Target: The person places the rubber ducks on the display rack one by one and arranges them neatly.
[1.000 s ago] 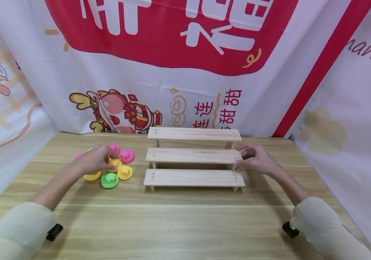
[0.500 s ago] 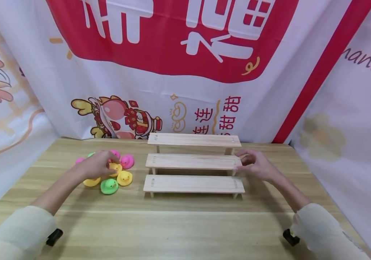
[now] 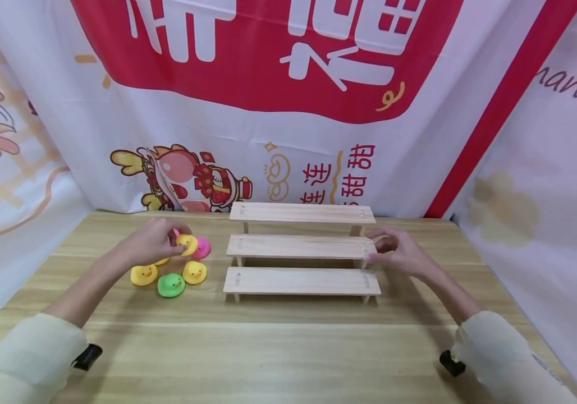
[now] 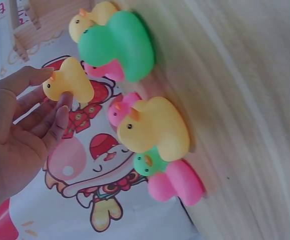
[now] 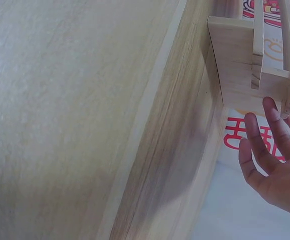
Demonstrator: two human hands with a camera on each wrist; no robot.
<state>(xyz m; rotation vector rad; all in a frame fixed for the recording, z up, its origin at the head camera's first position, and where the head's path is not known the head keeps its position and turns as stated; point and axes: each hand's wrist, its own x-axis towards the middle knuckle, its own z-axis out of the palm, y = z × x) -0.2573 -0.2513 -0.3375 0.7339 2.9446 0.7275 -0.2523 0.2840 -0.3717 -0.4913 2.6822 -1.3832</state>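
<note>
My left hand (image 3: 152, 244) pinches a yellow toy duck (image 4: 69, 82) between thumb and fingertips. That duck hangs above the other toy ducks in the left wrist view. Under and around this hand lie a green duck (image 3: 170, 285), a yellow duck (image 3: 195, 272), another yellow duck (image 3: 144, 275) and a pink duck (image 3: 201, 247). Over at the three-step wooden shelf (image 3: 301, 247), my right hand (image 3: 401, 252) grips the right end of the middle step with thumb and fingers. The right wrist view shows the remaining fingers of this hand (image 5: 280, 165) spread beside the shelf's side panel (image 5: 235, 60).
The wooden table (image 3: 288, 359) runs up to a printed cloth backdrop (image 3: 268, 129) behind the shelf. Cloth walls stand at the left (image 3: 10, 151) and right (image 3: 546, 168). More pink and green ducks (image 4: 177, 182) sit on the table, partly behind the left hand in the head view.
My left hand has taken hold of a yellow duck and raised it off the table from among the others. The right hand stays at the middle step. The head view tilts slightly.
</note>
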